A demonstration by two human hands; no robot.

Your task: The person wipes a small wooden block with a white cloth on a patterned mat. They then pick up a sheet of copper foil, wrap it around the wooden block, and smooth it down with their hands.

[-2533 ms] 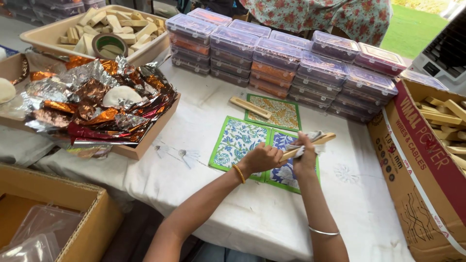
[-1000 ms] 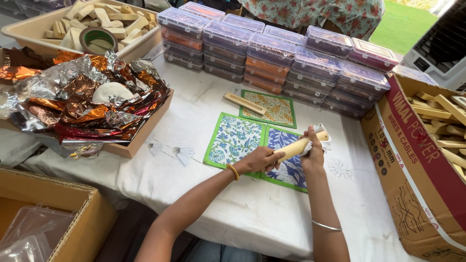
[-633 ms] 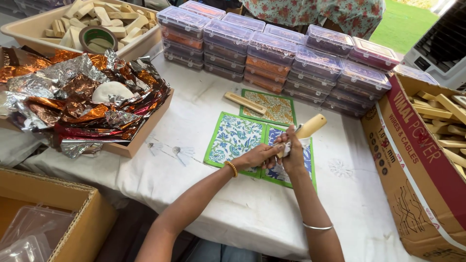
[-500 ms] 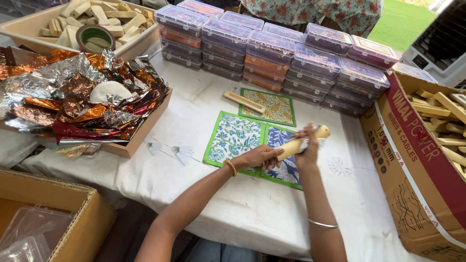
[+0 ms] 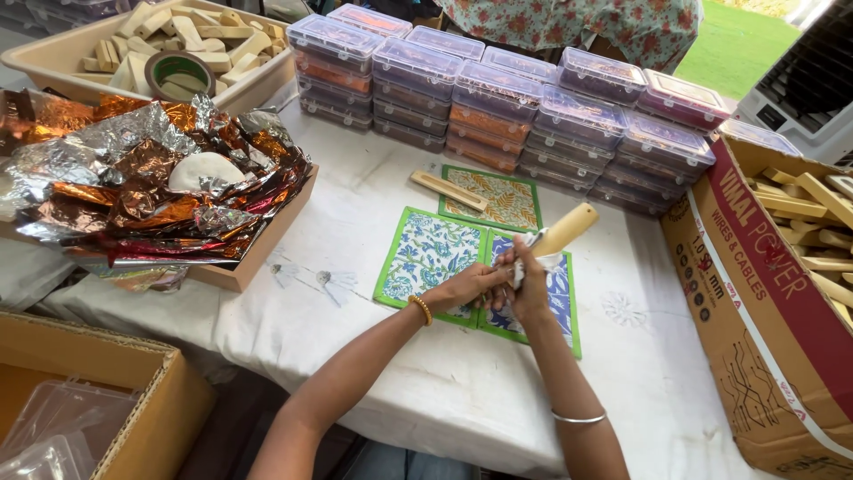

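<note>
wooden stick (image 5: 565, 234) now tilted up again

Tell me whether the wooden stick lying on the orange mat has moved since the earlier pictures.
No. The wooden stick lies across the same upper-left corner of the orange patterned mat as before, just below the stacked plastic boxes.

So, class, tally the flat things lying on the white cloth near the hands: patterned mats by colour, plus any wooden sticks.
Blue-and-white mats with green border: 2
Orange-and-green mat: 1
Wooden stick lying flat: 1
Wooden stick held in the hands: 1
Total: 5
</note>
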